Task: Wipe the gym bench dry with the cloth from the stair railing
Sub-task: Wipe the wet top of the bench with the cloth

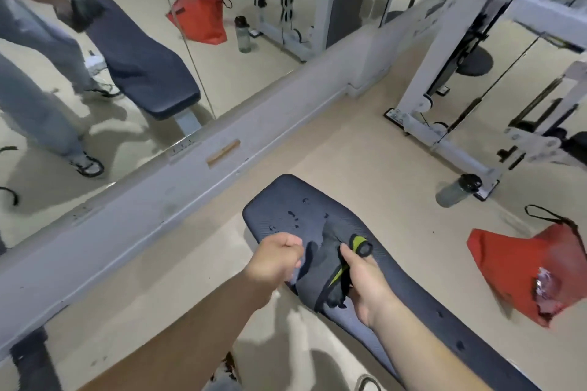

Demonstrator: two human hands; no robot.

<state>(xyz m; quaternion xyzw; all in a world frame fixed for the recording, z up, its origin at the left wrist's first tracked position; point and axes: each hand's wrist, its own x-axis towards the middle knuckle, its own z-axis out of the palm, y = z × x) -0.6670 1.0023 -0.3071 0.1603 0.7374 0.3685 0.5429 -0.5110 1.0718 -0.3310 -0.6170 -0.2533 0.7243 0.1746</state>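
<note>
A dark navy padded gym bench (295, 200) runs from the centre toward the lower right, with water drops on its near-centre top. Above it hangs a dark grey cloth (320, 267) with a lime-green stripe and a black loop. My left hand (279, 259) is closed on the cloth's left edge. My right hand (365, 279) grips its right side near the green stripe. Both hands hold the cloth spread over the middle of the bench.
A wall mirror (143, 41) on the left reflects the bench and me. A white cable machine (444, 79) stands at the back right. A grey water bottle (457, 190) and a red drawstring bag (521, 270) lie on the beige floor right of the bench.
</note>
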